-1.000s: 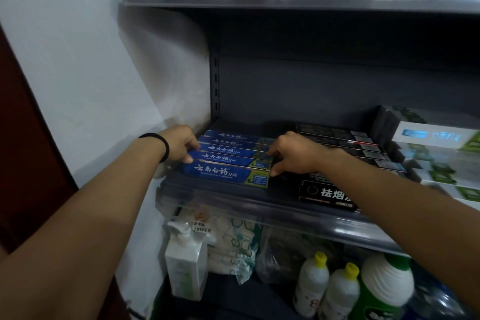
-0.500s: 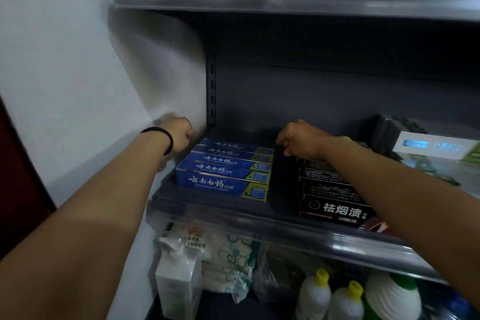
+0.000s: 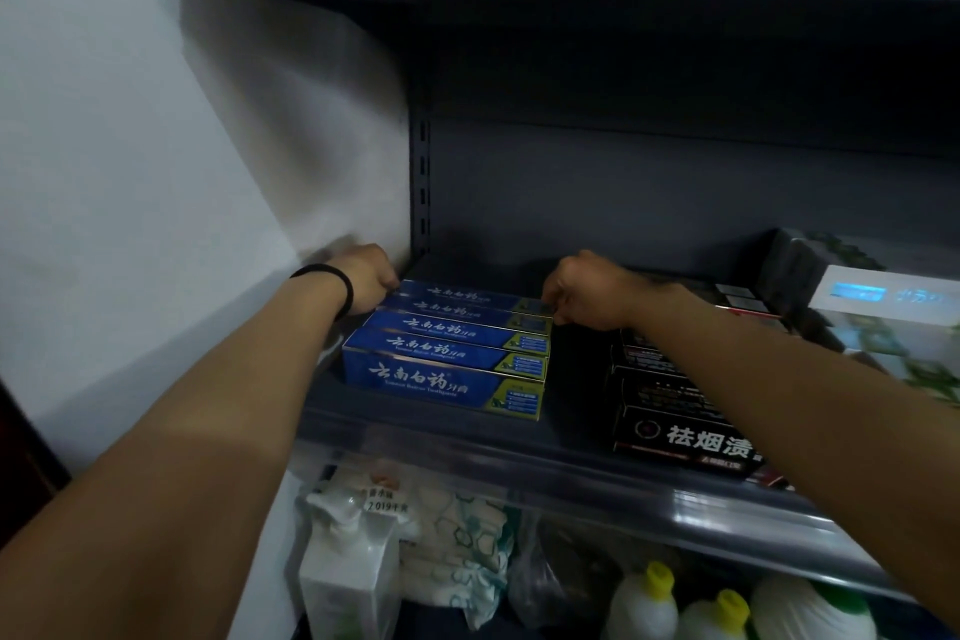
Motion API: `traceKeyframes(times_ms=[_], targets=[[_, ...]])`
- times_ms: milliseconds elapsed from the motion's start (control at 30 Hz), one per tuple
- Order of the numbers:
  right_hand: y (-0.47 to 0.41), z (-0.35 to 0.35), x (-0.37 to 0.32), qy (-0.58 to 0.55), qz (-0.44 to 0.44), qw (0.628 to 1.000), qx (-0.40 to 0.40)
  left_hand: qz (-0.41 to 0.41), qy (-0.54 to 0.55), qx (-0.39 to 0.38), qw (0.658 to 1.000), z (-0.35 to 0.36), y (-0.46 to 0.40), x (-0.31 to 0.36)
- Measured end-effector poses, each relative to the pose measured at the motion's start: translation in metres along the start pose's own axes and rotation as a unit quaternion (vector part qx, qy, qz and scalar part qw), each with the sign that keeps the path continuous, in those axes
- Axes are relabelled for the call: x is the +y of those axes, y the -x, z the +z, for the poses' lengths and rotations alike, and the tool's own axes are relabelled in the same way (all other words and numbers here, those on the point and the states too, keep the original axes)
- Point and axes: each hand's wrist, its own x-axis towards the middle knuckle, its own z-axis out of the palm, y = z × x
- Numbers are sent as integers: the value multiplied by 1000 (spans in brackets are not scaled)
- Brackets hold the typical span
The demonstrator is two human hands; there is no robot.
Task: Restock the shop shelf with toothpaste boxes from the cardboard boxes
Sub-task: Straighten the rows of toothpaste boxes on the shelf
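Several blue toothpaste boxes lie side by side in a row running front to back at the left end of the grey shelf. My left hand, with a black band on the wrist, presses on the left ends of the rear boxes. At their right ends my right hand has curled fingers on the box edges. Both hands grip the rearmost blue boxes between them. No cardboard box is in view.
Black toothpaste boxes are stacked to the right under my right forearm, with white and green boxes at the far right. A white wall borders the left. Below sit a pump bottle, a wrapped pack and yellow-capped bottles.
Both hands have slid from the front boxes back to the rear of the blue row. The row now sits deeper and squarer on the shelf. The camera has moved closer.
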Motion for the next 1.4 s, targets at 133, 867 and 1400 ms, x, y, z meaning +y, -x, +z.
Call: traceKeyframes(times_ms=[133, 867, 1400], targets=[[-1, 3, 3, -9, 5, 1000, 4, 11, 19, -6, 1000, 1, 0, 1], [-2, 2, 4, -10, -2, 1000, -15, 20, -75, -27, 997, -4, 7, 11], [144, -55, 54, -42, 50, 998, -1, 169, -41, 59, 983, -10, 84, 142]])
